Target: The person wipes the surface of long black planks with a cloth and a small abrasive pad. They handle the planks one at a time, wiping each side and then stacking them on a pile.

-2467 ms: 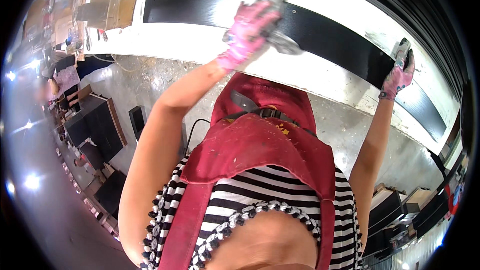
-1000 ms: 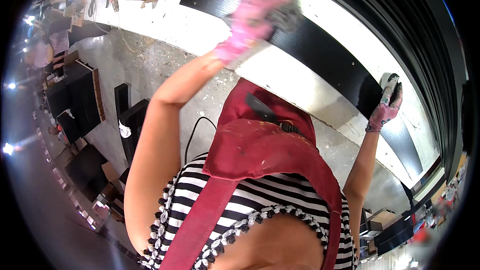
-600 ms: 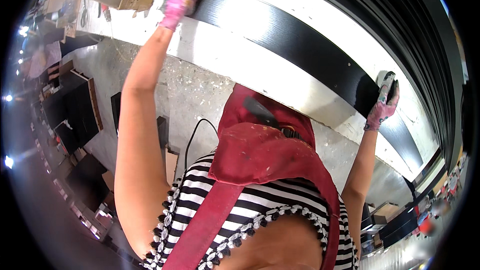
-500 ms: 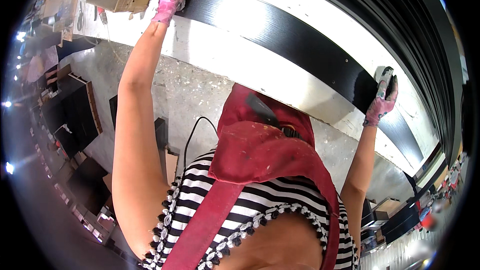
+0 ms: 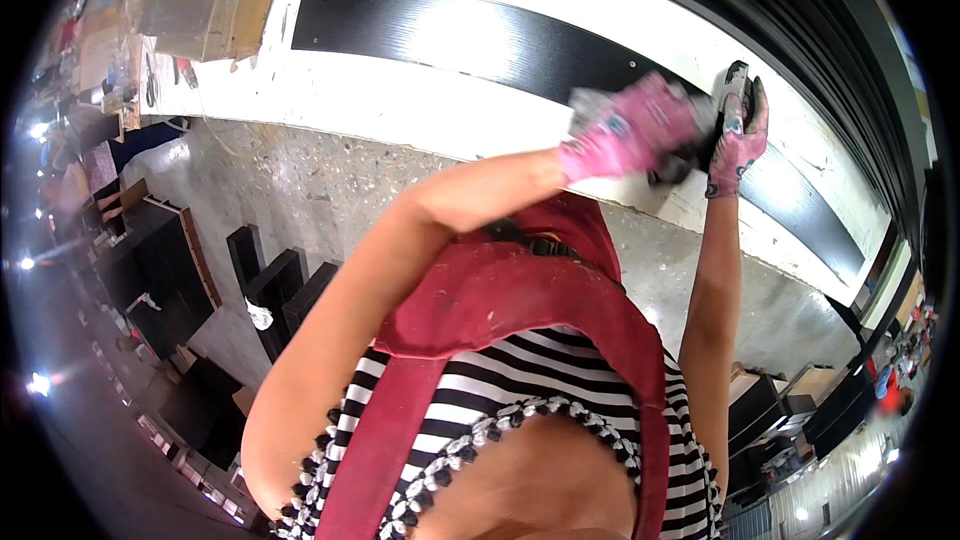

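While hands meet, black panel's edge lies bare.

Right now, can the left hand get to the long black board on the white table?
Probably yes. The left hand, in a pink glove with a grey cloth, is already over the black board, with nothing between them.

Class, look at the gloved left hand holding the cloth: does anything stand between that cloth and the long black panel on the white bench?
Nothing visible does. The left hand presses the cloth right onto the black panel, and the panel's surface to its left lies bare. The right hand sits beside it on the panel's right, not in between.
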A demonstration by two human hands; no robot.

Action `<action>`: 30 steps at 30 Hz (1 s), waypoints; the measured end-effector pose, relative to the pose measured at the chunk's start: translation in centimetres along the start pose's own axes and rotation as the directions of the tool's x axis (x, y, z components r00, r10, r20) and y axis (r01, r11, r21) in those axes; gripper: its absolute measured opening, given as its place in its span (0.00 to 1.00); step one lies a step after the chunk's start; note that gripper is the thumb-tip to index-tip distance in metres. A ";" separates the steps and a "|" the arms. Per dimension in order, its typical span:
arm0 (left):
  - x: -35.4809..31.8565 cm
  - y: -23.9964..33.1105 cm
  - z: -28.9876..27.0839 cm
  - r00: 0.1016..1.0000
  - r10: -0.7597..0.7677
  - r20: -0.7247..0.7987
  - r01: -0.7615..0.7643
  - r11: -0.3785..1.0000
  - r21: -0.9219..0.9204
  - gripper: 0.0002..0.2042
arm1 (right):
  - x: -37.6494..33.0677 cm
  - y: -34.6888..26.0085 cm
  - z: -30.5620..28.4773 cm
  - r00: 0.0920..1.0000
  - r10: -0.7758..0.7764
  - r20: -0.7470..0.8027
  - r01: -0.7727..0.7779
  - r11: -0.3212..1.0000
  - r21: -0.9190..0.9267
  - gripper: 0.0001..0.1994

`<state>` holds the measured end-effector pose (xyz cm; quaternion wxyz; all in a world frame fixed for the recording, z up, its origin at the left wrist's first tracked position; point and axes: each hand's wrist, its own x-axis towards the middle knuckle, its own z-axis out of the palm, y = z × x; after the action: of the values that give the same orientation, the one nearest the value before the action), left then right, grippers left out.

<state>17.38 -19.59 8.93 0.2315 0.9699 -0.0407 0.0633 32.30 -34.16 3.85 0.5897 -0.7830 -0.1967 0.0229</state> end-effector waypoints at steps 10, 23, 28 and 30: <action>-11.3 -8.0 -0.9 0.913 -0.143 -0.381 -0.028 0.911 -0.411 0.31 | -0.3 -0.5 -1.2 0.999 0.049 -0.008 -0.047 0.984 0.170 0.25; -27.5 -18.2 -13.2 0.294 -0.847 -0.444 0.113 0.492 -0.863 0.29 | -0.3 -0.1 -1.1 0.999 0.018 0.031 -0.030 0.892 0.450 0.25; -23.5 -16.7 -16.0 0.397 -0.702 -0.592 0.064 0.664 -0.745 0.22 | -1.3 1.0 -2.5 0.997 -0.009 0.076 -0.020 0.930 0.367 0.28; -22.4 -16.4 -17.7 0.390 -0.659 -0.643 0.039 0.710 -0.703 0.22 | -2.6 0.8 -4.2 0.983 0.125 0.135 -0.175 0.860 0.479 0.29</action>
<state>-4.88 4.15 14.11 0.5122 0.6579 0.2840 0.4734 31.25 -39.03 3.82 0.7541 -0.6195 -0.1519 0.1564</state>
